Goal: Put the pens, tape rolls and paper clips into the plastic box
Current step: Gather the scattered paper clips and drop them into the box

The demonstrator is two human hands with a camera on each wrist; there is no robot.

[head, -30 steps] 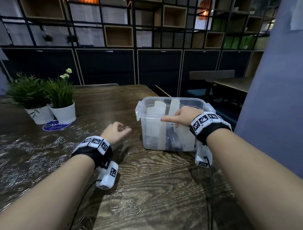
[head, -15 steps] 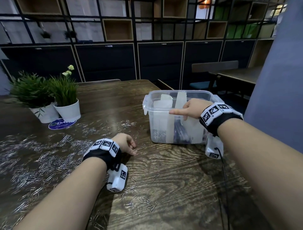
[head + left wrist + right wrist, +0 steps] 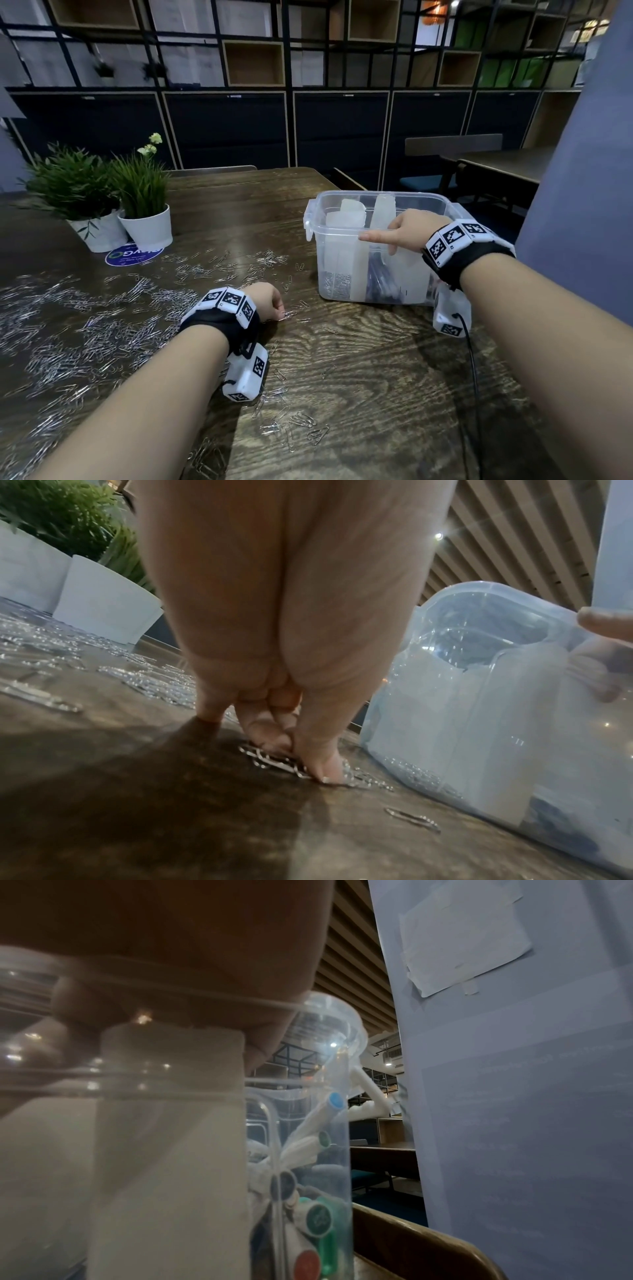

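Two potted plants (image 3: 113, 205) behind clips | left hand (image 3: 265, 301) pinching paper clips (image 3: 274, 761) — right hand (image 3: 411, 229) gripping plastic box (image 3: 342, 274) rim

Office or co-working space: black metal grid shelving with wooden cube inserts (image 3: 253, 63), dark cabinet fronts (image 3: 226, 130) below, dark wooden tables (image 3: 376, 359), grey-blue partition panel with taped white paper sheet (image 3: 462, 936), slatted ceiling (image 3: 356, 969).

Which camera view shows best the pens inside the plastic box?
The right wrist view: the pens stand close behind the clear wall of the plastic box, and their coloured end caps show. The head view gives only a dark bundle low in the box. The left wrist view shows no pen clearly.
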